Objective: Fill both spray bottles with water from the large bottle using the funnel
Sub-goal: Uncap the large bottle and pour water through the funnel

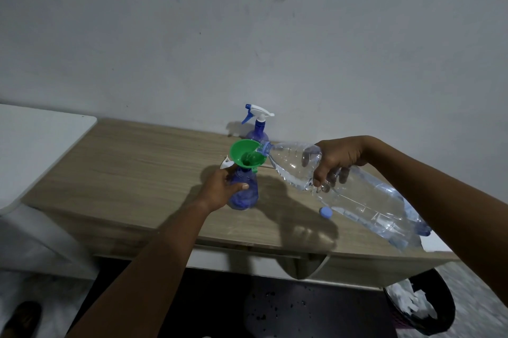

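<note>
Head view, the only one I have. The table (132, 172) is pale wood-grain laminate, flat, set against a plain grey wall (247, 35).

My left hand (224, 186) is wrapped around a blue translucent spray bottle (246, 192), rounded body, standing upright near the table's middle with its top off. A green plastic funnel (246, 154), smooth and conical, sits in its neck, tilted a little. Blue shows through the bottle's wall; I cannot tell the water level. A white piece (227, 164) pokes out just left of the funnel; what it is, I cannot tell.

My right hand (334, 161) is clamped over the large bottle (357, 194), clear ribbed plastic, held nearly level with its base toward the near right and its mouth resting at the funnel's right rim. Water lies along the bottle's lower side. A blue ring circles its neck.

The second spray bottle (259, 130), same blue, stands farther back against the wall, just behind the funnel, with its white and blue trigger head on. Contents not discernible.

A small round blue cap (326, 212) lies on the table, under the large bottle, right of the held spray bottle.

Below the table at the near right, a dark bin (445, 310) holds crumpled white material.
</note>
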The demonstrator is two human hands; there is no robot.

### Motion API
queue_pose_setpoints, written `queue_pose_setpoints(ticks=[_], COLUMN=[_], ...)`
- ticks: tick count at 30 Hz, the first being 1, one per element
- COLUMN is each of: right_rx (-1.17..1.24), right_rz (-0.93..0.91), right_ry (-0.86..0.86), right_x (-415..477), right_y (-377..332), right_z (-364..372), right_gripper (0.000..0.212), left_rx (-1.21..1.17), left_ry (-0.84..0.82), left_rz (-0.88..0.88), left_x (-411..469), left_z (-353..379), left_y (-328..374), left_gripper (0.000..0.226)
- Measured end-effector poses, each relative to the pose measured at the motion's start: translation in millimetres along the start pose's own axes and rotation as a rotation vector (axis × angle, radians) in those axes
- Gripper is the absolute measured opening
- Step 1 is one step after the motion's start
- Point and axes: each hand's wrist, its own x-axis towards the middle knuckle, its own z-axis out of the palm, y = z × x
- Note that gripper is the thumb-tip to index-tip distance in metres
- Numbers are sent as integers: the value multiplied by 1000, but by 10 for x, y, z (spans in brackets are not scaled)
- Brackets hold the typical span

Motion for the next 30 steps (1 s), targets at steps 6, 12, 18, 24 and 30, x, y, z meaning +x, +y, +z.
queue_pose_setpoints(ticks=[6, 12, 18, 24, 30], right_rx=[0, -3, -20, -5, -1], right_rz=[-3, 0, 8, 8, 5], right_ry=[-1, 10, 8, -9, -1], right_x=[1, 3, 2, -4, -7], right_y=[5, 22, 26, 17, 14], right_z=[-6, -5, -1, -1, -4], right_gripper=[66, 54, 52, 65, 62], left_rx=[-20, 2, 17, 1, 7], left_ry=[-9, -2, 1, -10, -11], left_rz=[-11, 2, -2, -9, -2], left_x=[-4, -3, -13, -10, -7], left_z=[1, -4, -11, -15, -10], left_y=[9, 2, 0, 3, 0], left_gripper=[49, 49, 48, 46, 47])
